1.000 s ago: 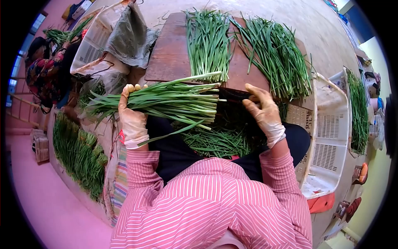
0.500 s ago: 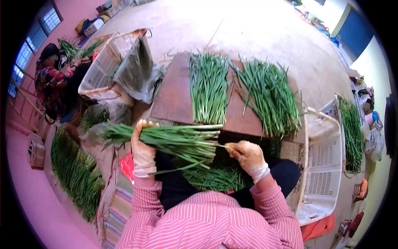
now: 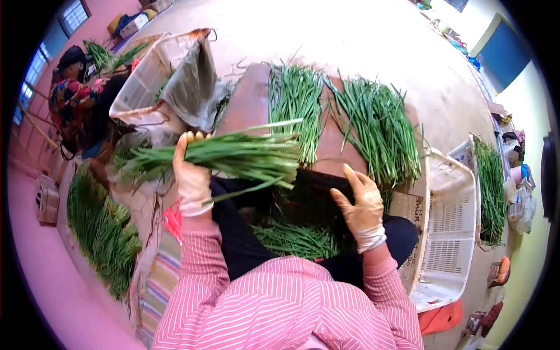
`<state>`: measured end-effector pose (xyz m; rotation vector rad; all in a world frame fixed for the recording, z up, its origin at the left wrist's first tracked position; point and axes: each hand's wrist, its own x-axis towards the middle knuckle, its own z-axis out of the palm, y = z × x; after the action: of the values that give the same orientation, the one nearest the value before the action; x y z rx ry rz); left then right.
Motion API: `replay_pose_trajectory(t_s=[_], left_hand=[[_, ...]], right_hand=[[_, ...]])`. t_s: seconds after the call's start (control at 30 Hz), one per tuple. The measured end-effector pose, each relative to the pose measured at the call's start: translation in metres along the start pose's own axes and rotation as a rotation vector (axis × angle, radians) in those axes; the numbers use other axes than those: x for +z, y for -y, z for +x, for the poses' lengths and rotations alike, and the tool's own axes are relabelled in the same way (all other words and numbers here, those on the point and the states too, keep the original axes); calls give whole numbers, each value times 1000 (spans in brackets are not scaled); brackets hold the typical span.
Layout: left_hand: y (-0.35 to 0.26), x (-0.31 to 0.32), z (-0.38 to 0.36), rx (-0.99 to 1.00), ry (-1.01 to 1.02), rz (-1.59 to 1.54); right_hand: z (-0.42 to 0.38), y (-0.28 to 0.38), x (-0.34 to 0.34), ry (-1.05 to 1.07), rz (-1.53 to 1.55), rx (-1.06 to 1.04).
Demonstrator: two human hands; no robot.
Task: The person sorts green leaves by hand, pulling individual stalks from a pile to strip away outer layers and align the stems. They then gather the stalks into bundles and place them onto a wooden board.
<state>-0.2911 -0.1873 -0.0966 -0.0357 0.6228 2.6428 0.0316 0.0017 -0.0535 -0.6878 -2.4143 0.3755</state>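
Note:
My left hand [image 3: 192,181], in a thin pale glove, is wrapped round a bunch of garlic chives [image 3: 251,156] and holds it sideways above my lap. The leaf tips point left and the pale stem ends point right. One stalk sticks out above the rest and another hangs below. To the right of the stem ends, my gloved right hand [image 3: 363,209] has its thumb and fingers apart, with nothing in it. Two piles of chives, one neat [image 3: 294,111] and one looser [image 3: 382,134], lie on a brown board [image 3: 242,111] in front. More chives [image 3: 297,238] lie low between my legs.
A white plastic crate [image 3: 449,233] stands at my right, with chives [image 3: 489,192] beyond it. Another crate [image 3: 137,96] with a grey plastic sheet [image 3: 189,87] stands front left. Bundled chives [image 3: 99,233] lie on the left floor. A person [image 3: 79,108] sits at far left.
My right hand has let go of a thin stalk at the stem ends, opened and moved slightly right. My left hand has shifted the bunch up and to the left.

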Motion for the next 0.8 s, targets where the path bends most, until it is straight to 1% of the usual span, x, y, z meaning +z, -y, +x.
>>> replay_pose_trajectory(t_s=[0.07, 0.1, 0.13, 0.2, 0.27, 0.3, 0.33, 0.37, 0.4, 0.43, 0.47, 0.5, 0.53, 0.57, 0.6, 0.63, 0.67, 0.7, 0.77, 0.8], left_hand=[[15, 21, -6, 34, -47, 42], [18, 25, -7, -2, -59, -24], [23, 31, -9, 0, -71, -8], [33, 38, -13, -17, -94, -12], [40, 48, -20, -13, -126, 1], [42, 50, -22, -26, -155, -15], [42, 52, -23, -38, -183, -31], [41, 42, -18, -49, -141, -28], [38, 35, -15, -49, -142, -26], [33, 28, -12, -80, -116, -60], [29, 23, -11, -111, -90, -94], [26, 20, -10, -111, -113, -100], [23, 18, -10, -111, -114, -98], [21, 17, -9, -113, -134, -90], [18, 15, -10, -115, -155, -82], [16, 13, -11, -135, -141, -79], [14, 13, -12, -136, -143, -79], [14, 13, -13, -139, -152, -82], [17, 17, -17, -139, -146, -62], [19, 18, -19, -147, -148, -60]], right_hand=[[9, 32, 5, -33, 7, -118], [12, 44, 8, -23, -20, -170], [15, 55, 13, -22, -2, -202], [22, 71, 21, 53, 51, -189], [27, 72, 38, 85, 35, -257], [26, 67, 51, -42, -25, -307], [28, 58, 55, -58, 96, -321], [28, 54, 49, -118, 182, -285], [27, 48, 42, -176, 269, -248], [23, 37, 39, -199, 258, -166], [17, 21, 41, -219, 382, -38], [10, 7, 39, -218, 535, 128], [-4, -27, 52, -234, 696, 340], [-3, -27, 35, -220, 784, 491], [-10, -51, 36, -229, 837, 596], [-18, -77, 29, -81, 465, 584], [-20, -87, 21, 65, 94, 556], [-23, -91, 22, 65, 93, 560], [-26, -95, 21, -16, -70, 307], [-16, -78, 14, -6, 62, 316]])
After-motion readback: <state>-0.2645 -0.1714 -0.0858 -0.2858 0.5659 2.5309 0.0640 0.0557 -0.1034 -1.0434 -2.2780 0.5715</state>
